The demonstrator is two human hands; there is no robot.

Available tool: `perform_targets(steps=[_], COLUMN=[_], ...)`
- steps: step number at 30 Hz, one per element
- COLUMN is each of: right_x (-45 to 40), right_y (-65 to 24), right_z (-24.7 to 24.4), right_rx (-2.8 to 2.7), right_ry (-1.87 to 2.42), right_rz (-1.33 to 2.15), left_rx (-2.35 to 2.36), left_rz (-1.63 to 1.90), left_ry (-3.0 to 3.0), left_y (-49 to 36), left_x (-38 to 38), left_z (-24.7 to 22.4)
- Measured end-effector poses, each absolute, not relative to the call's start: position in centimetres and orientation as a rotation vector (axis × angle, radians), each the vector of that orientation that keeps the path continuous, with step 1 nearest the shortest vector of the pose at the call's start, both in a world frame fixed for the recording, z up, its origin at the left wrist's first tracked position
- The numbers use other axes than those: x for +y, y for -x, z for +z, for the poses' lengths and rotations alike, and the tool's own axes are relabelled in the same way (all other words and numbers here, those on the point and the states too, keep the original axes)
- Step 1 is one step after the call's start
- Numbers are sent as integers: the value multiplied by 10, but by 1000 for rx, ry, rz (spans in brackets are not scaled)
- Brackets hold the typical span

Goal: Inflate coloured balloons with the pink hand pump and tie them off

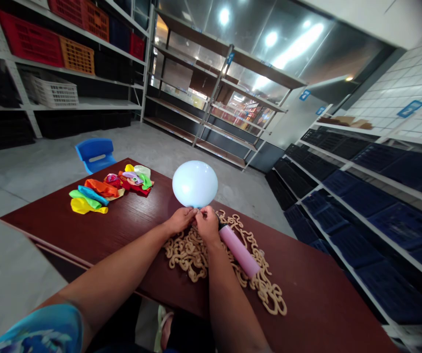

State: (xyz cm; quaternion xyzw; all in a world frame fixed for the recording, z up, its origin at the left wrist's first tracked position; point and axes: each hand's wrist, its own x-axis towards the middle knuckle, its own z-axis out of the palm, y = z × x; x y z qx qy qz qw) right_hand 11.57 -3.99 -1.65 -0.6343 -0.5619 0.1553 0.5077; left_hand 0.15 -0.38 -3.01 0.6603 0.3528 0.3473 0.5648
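Above the tan curled carving [189,255], the pale blue balloon [195,184] stands inflated, its neck pinched between the fingertips of the left hand [182,219] and the right hand [206,221]. On the carving lies a pink cylinder [239,251], slanting. Left of the carving, deflated balloons [100,188] are heaped on the tabletop [137,215].

My left hand [182,219] and right hand [206,223] pinching neck of inflated pale blue balloon [195,184]. Pink cylinder [239,251] lying across curly tan scrollwork [187,255], beneath my hands on dark red-brown table [133,235]. Deflated balloons [102,188], many colours, piled left. Blue plastic chair [96,154] beyond table edge.
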Motion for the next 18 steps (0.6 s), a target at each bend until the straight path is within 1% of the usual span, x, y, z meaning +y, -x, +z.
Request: perform_targets(steps=[2, 4, 6, 10, 18], right_x=[-43, -45, -46, -42, -40], right_y=[-115, -114, -115, -119, -116], right_z=[-11, -7, -6, -11, -15], right_rx=[-1457, -1545, -1542, -1300, -1150], right_ry=[1506, 1438, 1400, 1413, 1305], right_rz=[197, 168, 308, 660, 918], left_rx=[900, 998, 1075, 1100, 1034], left_rz=[838, 880, 903, 881, 870], left_ry=[-1587, -1662, -1735, -1788, -1727], left_y=[-2, -1, 1, 3, 3], left_x=[-2, 0, 2, 0, 1], left_z=[-31, -31, -28, -24, -29])
